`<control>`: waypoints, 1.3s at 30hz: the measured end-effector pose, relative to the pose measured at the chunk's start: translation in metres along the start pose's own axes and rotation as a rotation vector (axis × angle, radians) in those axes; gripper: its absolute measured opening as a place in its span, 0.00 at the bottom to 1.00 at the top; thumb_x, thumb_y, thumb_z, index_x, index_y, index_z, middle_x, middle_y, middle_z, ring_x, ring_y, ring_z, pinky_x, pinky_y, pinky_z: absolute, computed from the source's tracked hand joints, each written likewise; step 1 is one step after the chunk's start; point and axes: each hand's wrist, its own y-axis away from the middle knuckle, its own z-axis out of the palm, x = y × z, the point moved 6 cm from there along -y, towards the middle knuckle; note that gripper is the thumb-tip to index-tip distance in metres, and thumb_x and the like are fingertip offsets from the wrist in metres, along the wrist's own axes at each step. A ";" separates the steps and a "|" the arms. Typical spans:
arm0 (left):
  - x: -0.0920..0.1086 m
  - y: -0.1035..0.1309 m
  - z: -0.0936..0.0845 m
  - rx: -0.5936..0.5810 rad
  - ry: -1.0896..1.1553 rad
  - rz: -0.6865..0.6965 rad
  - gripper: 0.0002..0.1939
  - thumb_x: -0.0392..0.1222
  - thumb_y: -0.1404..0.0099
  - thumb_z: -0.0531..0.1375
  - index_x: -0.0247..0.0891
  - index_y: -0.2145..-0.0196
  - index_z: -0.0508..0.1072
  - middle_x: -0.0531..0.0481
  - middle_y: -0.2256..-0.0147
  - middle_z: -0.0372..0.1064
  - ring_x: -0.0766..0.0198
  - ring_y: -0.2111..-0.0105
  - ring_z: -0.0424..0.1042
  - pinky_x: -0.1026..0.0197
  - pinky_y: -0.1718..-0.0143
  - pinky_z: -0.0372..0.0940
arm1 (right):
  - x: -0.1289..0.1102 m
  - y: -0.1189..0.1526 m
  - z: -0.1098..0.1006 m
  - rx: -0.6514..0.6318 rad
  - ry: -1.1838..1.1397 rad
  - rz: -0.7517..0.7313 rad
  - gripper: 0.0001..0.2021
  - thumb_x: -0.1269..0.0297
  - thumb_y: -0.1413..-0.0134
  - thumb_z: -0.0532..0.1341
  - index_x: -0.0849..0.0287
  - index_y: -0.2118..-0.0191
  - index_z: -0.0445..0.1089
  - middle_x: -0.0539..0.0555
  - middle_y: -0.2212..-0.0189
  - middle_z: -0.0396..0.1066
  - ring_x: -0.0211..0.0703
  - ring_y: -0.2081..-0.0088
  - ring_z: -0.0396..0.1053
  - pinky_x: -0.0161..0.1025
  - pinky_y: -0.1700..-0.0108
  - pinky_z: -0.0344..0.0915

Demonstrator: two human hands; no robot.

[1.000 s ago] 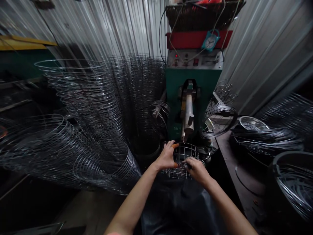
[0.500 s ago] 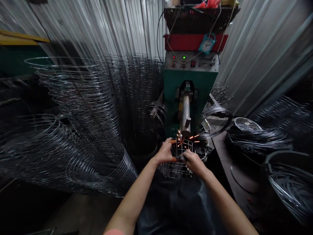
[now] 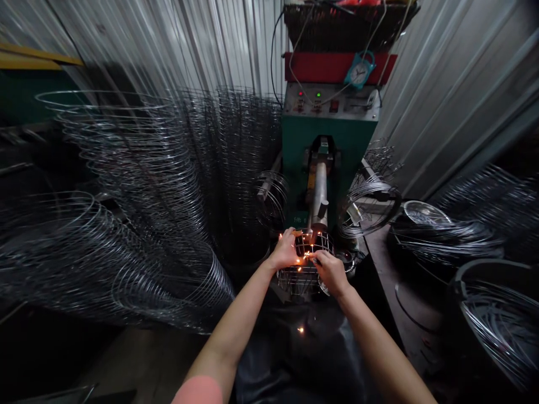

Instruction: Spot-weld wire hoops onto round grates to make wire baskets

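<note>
A round wire basket [image 3: 298, 287] of crossed metal rods sits under the metal arm [image 3: 320, 188] of a green spot welder [image 3: 290, 134]. My left hand [image 3: 285, 251] is closed on the basket's left side, with orange covering on some fingertips. On the near right side, my right hand [image 3: 332, 272] pinches the basket's wire, its fingertips partly hidden. Orange sparks [image 3: 307, 255] fly between my hands, and one glows lower down in front of the black apron [image 3: 290, 359]. The arm's tip meets the basket's far part; exact contact is hard to make out.
Tall stacks of wire rings [image 3: 138, 151] crowd the left side. Bundled wire hoops [image 3: 370, 205] hang right of the welder. Further right are a coil of wire [image 3: 446, 241] and a black bucket [image 3: 458, 286] of wires. A blue clock [image 3: 360, 72] hangs on the welder.
Both hands and the basket have shifted slightly up in view; my right hand is a little nearer my left. Sparks have spread from the arm's tip down toward my fingers and the apron.
</note>
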 end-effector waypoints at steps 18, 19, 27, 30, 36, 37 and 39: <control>-0.017 -0.035 0.001 -0.042 -0.063 -0.018 0.44 0.42 0.68 0.72 0.37 0.51 0.64 0.43 0.49 0.57 0.48 0.46 0.57 0.48 0.44 0.52 | 0.066 0.182 0.036 0.036 -0.619 0.769 0.20 0.46 0.63 0.63 0.60 0.71 0.74 0.58 0.70 0.75 0.52 0.64 0.72 0.42 0.61 0.67; -0.017 -0.037 0.002 -0.041 -0.070 -0.015 0.44 0.42 0.68 0.72 0.37 0.51 0.64 0.43 0.50 0.57 0.49 0.46 0.57 0.48 0.44 0.53 | 0.067 0.183 0.038 0.035 -0.628 0.777 0.20 0.46 0.63 0.63 0.60 0.71 0.74 0.58 0.71 0.75 0.53 0.64 0.72 0.42 0.60 0.67; -0.015 -0.045 0.003 -0.076 -0.048 0.041 0.40 0.42 0.68 0.72 0.34 0.55 0.65 0.48 0.58 0.62 0.54 0.54 0.64 0.52 0.50 0.60 | 0.061 0.197 0.046 -0.031 -0.633 0.779 0.20 0.45 0.62 0.61 0.59 0.72 0.74 0.57 0.73 0.75 0.51 0.67 0.71 0.40 0.63 0.66; -0.014 -0.045 0.002 -0.109 -0.025 0.018 0.40 0.41 0.68 0.72 0.34 0.54 0.64 0.49 0.58 0.63 0.54 0.55 0.65 0.53 0.51 0.61 | 0.052 0.201 0.044 -0.065 -0.644 0.763 0.21 0.44 0.61 0.61 0.60 0.73 0.73 0.56 0.74 0.74 0.50 0.67 0.71 0.39 0.64 0.66; -0.010 -0.012 0.003 -0.170 -0.003 0.079 0.46 0.41 0.69 0.73 0.37 0.50 0.63 0.43 0.48 0.57 0.49 0.46 0.59 0.50 0.44 0.53 | 0.039 0.213 0.041 -0.115 -0.649 0.757 0.21 0.44 0.61 0.61 0.60 0.73 0.74 0.56 0.73 0.74 0.51 0.66 0.71 0.39 0.62 0.66; -0.011 -0.004 0.002 -0.166 -0.005 0.077 0.48 0.42 0.69 0.73 0.38 0.49 0.62 0.42 0.46 0.55 0.48 0.44 0.56 0.49 0.42 0.51 | 0.038 0.214 0.041 -0.125 -0.643 0.754 0.21 0.44 0.61 0.61 0.60 0.73 0.74 0.56 0.73 0.75 0.51 0.66 0.71 0.40 0.62 0.66; -0.012 0.010 0.002 -0.163 -0.012 0.073 0.49 0.43 0.68 0.73 0.37 0.47 0.61 0.40 0.43 0.51 0.47 0.42 0.52 0.48 0.41 0.48 | 0.035 0.216 0.041 -0.140 -0.632 0.745 0.21 0.44 0.60 0.61 0.60 0.73 0.74 0.57 0.73 0.75 0.52 0.66 0.71 0.40 0.62 0.66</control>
